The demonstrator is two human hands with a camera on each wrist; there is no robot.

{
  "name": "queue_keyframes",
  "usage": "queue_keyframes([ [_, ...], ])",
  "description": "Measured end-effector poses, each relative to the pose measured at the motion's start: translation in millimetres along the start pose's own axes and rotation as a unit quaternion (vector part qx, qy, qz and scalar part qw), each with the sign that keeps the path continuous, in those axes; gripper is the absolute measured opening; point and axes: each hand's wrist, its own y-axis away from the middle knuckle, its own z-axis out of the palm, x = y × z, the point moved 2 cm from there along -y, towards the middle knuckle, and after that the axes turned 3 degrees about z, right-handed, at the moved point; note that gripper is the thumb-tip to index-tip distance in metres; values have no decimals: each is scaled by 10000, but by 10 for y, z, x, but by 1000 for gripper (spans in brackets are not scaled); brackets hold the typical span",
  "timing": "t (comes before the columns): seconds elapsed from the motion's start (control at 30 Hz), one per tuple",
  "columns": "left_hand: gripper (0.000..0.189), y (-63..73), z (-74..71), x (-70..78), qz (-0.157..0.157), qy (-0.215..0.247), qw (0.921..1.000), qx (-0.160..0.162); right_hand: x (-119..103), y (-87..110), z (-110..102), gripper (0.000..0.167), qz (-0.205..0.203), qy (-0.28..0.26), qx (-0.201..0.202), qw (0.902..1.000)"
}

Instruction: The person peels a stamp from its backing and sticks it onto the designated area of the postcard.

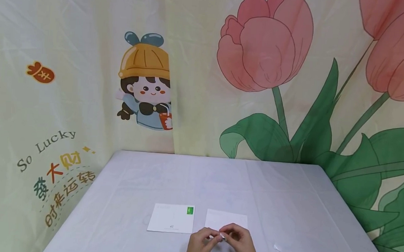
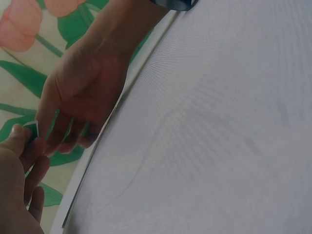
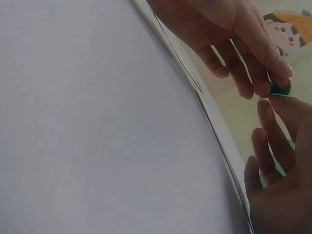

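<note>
Fingertips of both hands meet at a small green stamp with a white edge [image 2: 33,128], held up above the table. My left hand [image 1: 200,243] pinches it between thumb and forefinger. From the other side, my right hand [image 1: 239,242] grips its edge with thumb and forefinger; the other fingers hang loosely curled in the right wrist view. Most of the stamp is hidden by the fingers. Just behind the hands lies a blank white card or envelope [image 1: 226,218], partly covered by them. Left of it lies another white one [image 1: 171,218], bearing a green stamp [image 1: 190,210] at its top right corner.
A small whitish scrap [image 1: 277,247] lies to the right of my right hand. Everything rests on a table with a white cloth [image 1: 144,176]. Behind its far edge hangs a curtain [image 1: 197,84] printed with tulips and a cartoon figure.
</note>
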Motion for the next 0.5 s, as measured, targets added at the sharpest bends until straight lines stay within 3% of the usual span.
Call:
queue_keyframes([
  [0.13, 10, -25, -13, 61, 62, 70, 9999, 101, -20, 4, 6, 11, -44, -31, 103, 9999],
  [0.37, 5, 8, 13, -72, 176, 188, 9996, 61, -51, 13, -3, 18, 220, -329, -38, 9992],
  [0.5, 6, 5, 10, -75, 140, 206, 9997, -2, -72, 20, -10, 18, 279, -235, -77, 9993],
])
